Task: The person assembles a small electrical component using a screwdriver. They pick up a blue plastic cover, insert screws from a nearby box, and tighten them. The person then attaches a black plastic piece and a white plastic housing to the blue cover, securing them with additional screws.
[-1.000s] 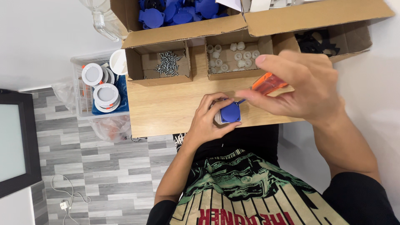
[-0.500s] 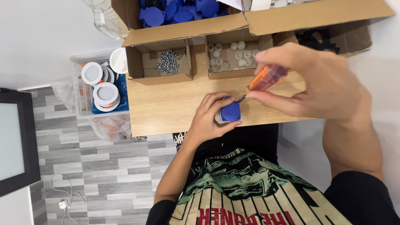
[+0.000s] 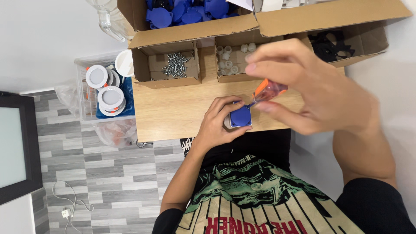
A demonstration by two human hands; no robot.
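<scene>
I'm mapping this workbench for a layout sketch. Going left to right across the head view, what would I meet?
Dark framed panel → clear bin of round white fixtures → small box of screws → left hand → blue part → orange-handled screwdriver → right hand.

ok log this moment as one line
left hand: holds blue part on wooden table | right hand: grips orange-handled screwdriver, tip at blue part

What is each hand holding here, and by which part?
The left hand grips the small blue part around its sides on the wooden table. The right hand holds an orange-handled screwdriver by its handle, tip at the part.
</scene>
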